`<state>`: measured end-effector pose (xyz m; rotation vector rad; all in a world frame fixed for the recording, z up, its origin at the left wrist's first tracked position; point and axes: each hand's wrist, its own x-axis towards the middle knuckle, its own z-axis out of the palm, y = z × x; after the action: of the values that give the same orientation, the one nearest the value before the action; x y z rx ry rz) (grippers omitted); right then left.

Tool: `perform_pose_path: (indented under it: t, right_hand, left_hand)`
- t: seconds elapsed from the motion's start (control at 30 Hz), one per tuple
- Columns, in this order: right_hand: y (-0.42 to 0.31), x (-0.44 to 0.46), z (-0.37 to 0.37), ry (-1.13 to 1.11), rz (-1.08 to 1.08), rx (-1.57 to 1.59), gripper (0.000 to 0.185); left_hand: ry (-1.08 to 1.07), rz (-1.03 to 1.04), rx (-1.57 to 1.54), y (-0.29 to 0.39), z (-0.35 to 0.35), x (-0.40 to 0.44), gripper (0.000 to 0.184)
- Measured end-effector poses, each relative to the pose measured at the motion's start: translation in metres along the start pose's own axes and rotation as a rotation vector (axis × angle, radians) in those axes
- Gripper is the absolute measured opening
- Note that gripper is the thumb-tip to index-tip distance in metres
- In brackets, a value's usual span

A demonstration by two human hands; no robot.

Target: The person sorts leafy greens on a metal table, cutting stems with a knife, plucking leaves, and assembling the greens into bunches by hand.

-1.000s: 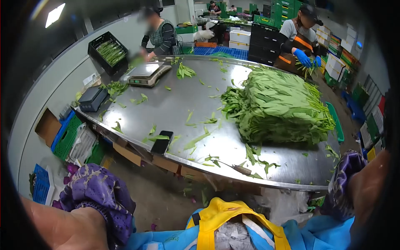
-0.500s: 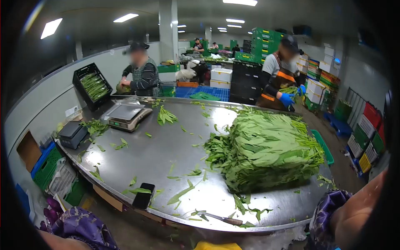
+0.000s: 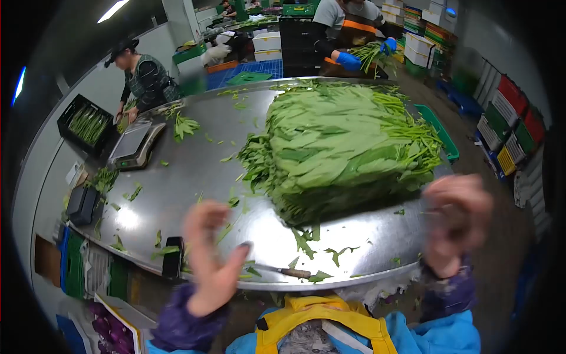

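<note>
A large stack of leafy green stalks [image 3: 348,141] lies on the steel table [image 3: 194,147], leaves to the left and stems to the right. My left hand [image 3: 213,259] is over the table's near edge, holding nothing, with thumb and fingers apart, beside a black phone [image 3: 173,257]. Blurred by motion, my right hand [image 3: 458,218] is at the table's right end, just below the stems; its fingers are curled and what they hold, if anything, cannot be made out. Between the hands a wooden-handled knife [image 3: 293,272] lies near the front edge.
Scales [image 3: 134,144] stand at the left, beside a black crate of greens [image 3: 87,125]. One co-worker [image 3: 147,79] bends over the far left corner; another in blue gloves [image 3: 348,35] holds stalks behind the table. A green basket [image 3: 437,131] is beyond the right edge.
Both hands have come up and inward from the lower corners of the view to the table's near side. The view has shifted, and the stack appears farther left.
</note>
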<state>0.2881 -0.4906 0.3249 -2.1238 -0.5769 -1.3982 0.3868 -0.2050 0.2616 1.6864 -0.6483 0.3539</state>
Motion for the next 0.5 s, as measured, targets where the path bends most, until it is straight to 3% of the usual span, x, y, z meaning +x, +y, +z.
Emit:
perform_pose_path:
  t: [0.03, 0.07, 0.1, 0.13, 0.17, 0.23, 0.27, 0.33, 0.4, 0.47, 0.5]
  right_hand:
    - [0.014, -0.026, 0.009, -0.16, 0.398, 0.056, 0.025]
    - [0.036, -0.058, 0.028, -0.259, 0.651, 0.147, 0.021]
    - [0.062, -0.104, 0.05, -0.349, 0.842, 0.234, 0.022]
    - [0.093, -0.166, 0.067, -0.542, 1.036, 0.263, 0.028]
    - [0.121, -0.211, 0.079, -0.826, 1.149, 0.203, 0.033]
    - [0.151, -0.254, 0.103, -0.748, 1.533, 0.531, 0.028]
    - [0.155, -0.25, 0.11, -0.742, 1.69, 0.594, 0.026]
    - [0.184, -0.261, 0.132, -0.511, 1.995, 0.891, 0.031]
    - [0.207, -0.276, 0.148, -0.44, 2.061, 0.897, 0.026]
    - [0.22, -0.287, 0.16, -0.218, 2.182, 0.892, 0.023]
    - [0.198, -0.262, 0.157, -0.16, 2.03, 0.847, 0.021]
  left_hand:
    - [-0.123, -0.205, -0.054, -0.041, 0.028, -0.006, 0.054]
    - [-0.125, -0.678, -0.302, -0.09, 0.057, -0.031, 0.047]
    - [-0.258, -1.112, -0.527, -0.128, 0.078, -0.038, 0.053]
    - [-0.229, -1.328, -0.694, -0.142, 0.098, -0.037, 0.052]
    - [-0.3, -1.325, -0.906, -0.193, 0.112, -0.052, 0.058]
    - [0.035, -1.446, -0.955, -0.178, 0.149, -0.035, 0.052]
    - [-0.045, -1.359, -1.001, -0.193, 0.161, -0.039, 0.05]
    - [-0.092, -1.262, -1.169, -0.236, 0.184, -0.049, 0.045]
    - [-0.159, -1.186, -1.15, -0.241, 0.189, -0.048, 0.043]
    - [-0.045, -1.253, -0.994, -0.229, 0.192, -0.033, 0.046]
    - [-0.093, -1.21, -1.024, -0.227, 0.19, -0.03, 0.046]
